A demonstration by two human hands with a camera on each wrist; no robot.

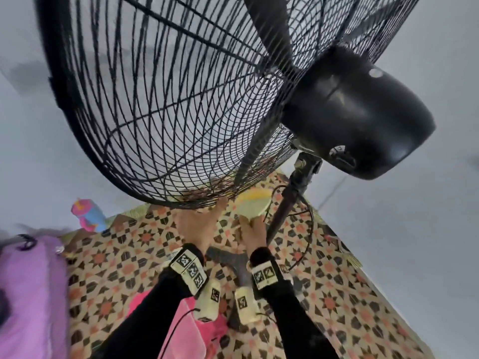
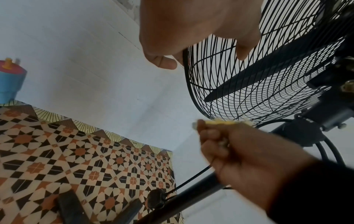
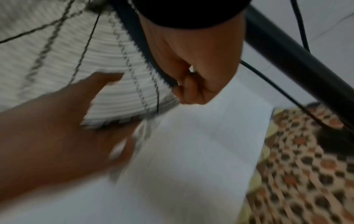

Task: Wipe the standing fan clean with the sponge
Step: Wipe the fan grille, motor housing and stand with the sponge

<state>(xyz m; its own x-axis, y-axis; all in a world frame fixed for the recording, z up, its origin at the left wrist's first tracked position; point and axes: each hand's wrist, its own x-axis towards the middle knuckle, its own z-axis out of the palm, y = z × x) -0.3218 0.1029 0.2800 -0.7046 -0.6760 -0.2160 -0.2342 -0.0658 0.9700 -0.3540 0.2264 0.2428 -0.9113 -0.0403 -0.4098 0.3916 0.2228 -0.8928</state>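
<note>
Left hand (image 2: 191, 27) grips fan grille (image 2: 258, 84); right hand (image 2: 239, 159) holds sponge (image 2: 220, 122).

The standing fan (image 1: 357, 110) is black, with a wide wire cage, dark blades inside and a rounded motor housing at the back; it stands upright on a dark pole over a patterned floor; the sponge (image 1: 252, 204) is yellow and pale green, pressed against the cage's bottom edge, just beside the pole.
</note>
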